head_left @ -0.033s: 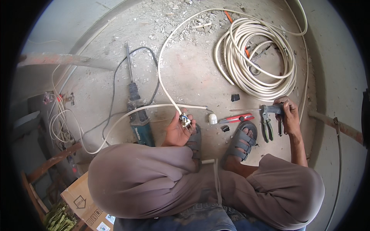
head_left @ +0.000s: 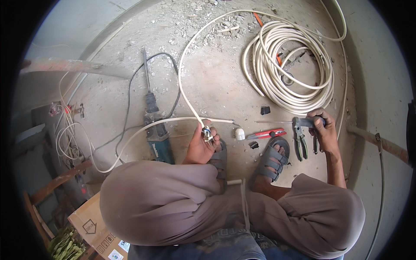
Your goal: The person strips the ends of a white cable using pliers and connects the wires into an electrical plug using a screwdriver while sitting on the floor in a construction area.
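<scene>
My left hand (head_left: 201, 145) holds an opened electrical plug (head_left: 207, 133), its inner parts and a blue wire showing, on the end of a white cable (head_left: 185, 97). In my right hand (head_left: 324, 126) is a screwdriver (head_left: 277, 121), its dark handle gripped and its thin shaft pointing left, away from the plug. Right below the handle, a pair of pliers (head_left: 300, 145) lies on the floor. A white rounded plug cover (head_left: 239, 134) and a red utility knife (head_left: 267, 134) lie between my hands. Another white cable (head_left: 173, 119) ends near the cover.
A large coil of white cable (head_left: 262, 69) lies ahead on the right. On the left are a teal and black demolition hammer (head_left: 158, 141) with its dark cord and a cardboard box (head_left: 93, 223). Rubble (head_left: 216, 21) is scattered at the far side. My sandalled feet (head_left: 273, 162) stand close by.
My left fingers have curled slightly closer around the plug, which has turned a little. The right hand with the screwdriver has hardly moved.
</scene>
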Motion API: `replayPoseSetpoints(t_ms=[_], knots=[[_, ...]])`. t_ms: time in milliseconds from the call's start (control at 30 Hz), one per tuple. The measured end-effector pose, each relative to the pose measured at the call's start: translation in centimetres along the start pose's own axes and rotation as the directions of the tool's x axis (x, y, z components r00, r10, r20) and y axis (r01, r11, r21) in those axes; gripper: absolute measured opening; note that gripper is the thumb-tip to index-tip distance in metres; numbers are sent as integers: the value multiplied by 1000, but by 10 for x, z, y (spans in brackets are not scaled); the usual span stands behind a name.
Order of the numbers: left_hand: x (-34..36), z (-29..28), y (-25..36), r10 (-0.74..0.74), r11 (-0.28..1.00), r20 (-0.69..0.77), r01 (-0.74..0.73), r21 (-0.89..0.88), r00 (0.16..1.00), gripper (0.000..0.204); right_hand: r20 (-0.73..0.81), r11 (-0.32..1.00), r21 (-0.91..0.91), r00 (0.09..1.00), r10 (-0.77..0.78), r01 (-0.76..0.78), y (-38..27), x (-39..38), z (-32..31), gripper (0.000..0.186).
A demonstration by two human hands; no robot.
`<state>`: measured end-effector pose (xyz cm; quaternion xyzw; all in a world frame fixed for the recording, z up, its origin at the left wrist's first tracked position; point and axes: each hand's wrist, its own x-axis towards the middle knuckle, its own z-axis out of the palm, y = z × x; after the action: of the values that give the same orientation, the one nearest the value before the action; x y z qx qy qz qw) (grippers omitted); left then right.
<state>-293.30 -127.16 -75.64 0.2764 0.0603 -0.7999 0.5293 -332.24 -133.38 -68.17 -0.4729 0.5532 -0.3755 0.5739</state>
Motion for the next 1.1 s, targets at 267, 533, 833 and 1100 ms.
replayPoseSetpoints(t_ms=[267, 533, 833, 1100], knots=[[21, 41, 8, 183, 879, 61, -191, 437, 981, 54, 92, 890, -218, 917, -389, 399, -64, 0, 82, 22], [25, 44, -1, 185, 810, -24, -139, 570, 982, 52, 127, 766, -301, 820, -558, 568, -61, -12, 104, 28], [22, 48, -2, 229, 775, -5, -179, 606, 973, 51, 191, 741, -297, 798, -571, 602, -66, -12, 109, 28], [24, 48, -7, 248, 713, 6, -186, 676, 969, 48, 445, 582, -348, 676, -588, 735, -85, -5, 108, 30]])
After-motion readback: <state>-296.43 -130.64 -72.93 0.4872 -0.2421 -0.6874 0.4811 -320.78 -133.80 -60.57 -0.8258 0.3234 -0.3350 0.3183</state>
